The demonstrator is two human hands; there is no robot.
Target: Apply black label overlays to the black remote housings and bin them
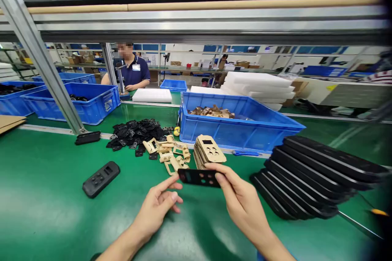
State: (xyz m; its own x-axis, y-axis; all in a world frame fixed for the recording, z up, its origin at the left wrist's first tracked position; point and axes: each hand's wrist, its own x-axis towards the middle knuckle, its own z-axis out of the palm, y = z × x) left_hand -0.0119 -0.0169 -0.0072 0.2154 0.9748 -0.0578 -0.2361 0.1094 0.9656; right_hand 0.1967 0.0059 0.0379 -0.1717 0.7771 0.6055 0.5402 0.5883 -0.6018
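A thin black faceplate (193, 177) with a window and several round holes is pinched at its right end by my right hand (237, 191). My left hand (159, 204) is beside the plate's left end, fingers apart, a fingertip at or just touching its edge. Just behind the plate stands a stack of tan cut-out sheets (211, 149). Crumpled tan pieces (171, 155) lie to its left, by a heap of small black plates (134, 132). On the left a black handheld casing (101, 179) with buttons rests on the green table (45, 195).
Stacked black casings (306, 179) lean at the right, near a screwdriver (361, 224). A blue bin (232, 130) with brown scraps stands behind, blue tweezers (248, 153) before it. A metal post (45, 53) rises at left. Across the bench sits a person (136, 71).
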